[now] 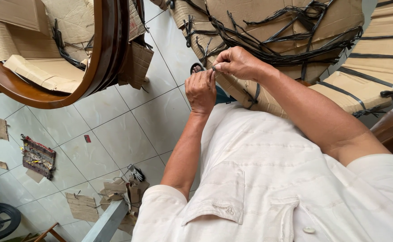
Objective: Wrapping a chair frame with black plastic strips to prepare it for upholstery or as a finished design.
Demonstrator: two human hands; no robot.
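White shirt (268, 179) below, both hands' fingers pinch a black strap (213, 68) on the cardboard-wrapped furniture (268, 27).

The person's left hand (201, 92) is raised upright in front of the chest, back of the hand toward the camera, fingers curled into a loose fist. The right hand (237, 62) sits just above and to its right, knuckles up, thumb and forefinger pinched together at the left hand's fingertips. Both forearms are bare, elbows bent, rising from short white sleeves.
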